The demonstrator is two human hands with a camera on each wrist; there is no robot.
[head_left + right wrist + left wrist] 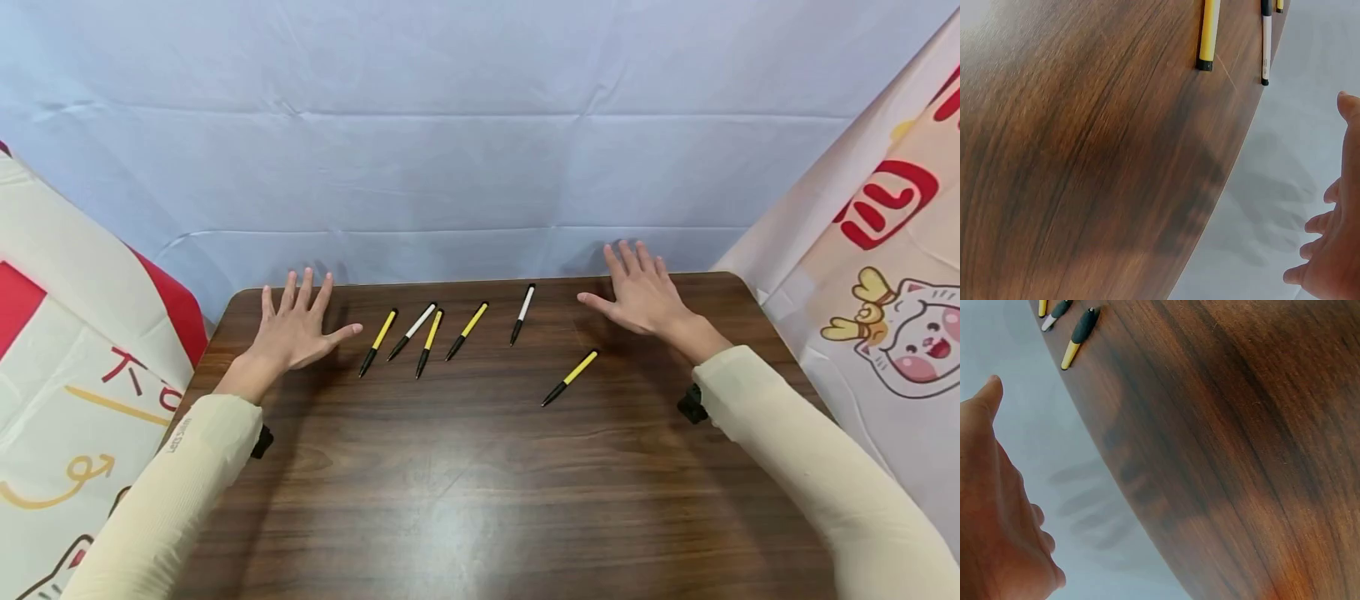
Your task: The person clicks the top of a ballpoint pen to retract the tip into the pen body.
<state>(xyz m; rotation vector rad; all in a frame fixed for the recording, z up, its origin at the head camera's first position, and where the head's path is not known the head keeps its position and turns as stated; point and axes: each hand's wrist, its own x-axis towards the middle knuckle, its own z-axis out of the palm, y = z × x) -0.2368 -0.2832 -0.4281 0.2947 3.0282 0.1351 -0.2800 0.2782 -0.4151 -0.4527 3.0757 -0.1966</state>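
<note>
Pens (430, 343), six, loose, far on table (450, 492) | left hand (292, 332), right hand (643, 297) spread, empty | unstarted or finished: cannot tell

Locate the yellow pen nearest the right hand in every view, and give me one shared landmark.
Head: the yellow pen lies right of and below centre.
Left wrist: not in it.
Right wrist: at the top edge, right of centre, partly cut off.
Shared landmark: the table's far edge.
</note>
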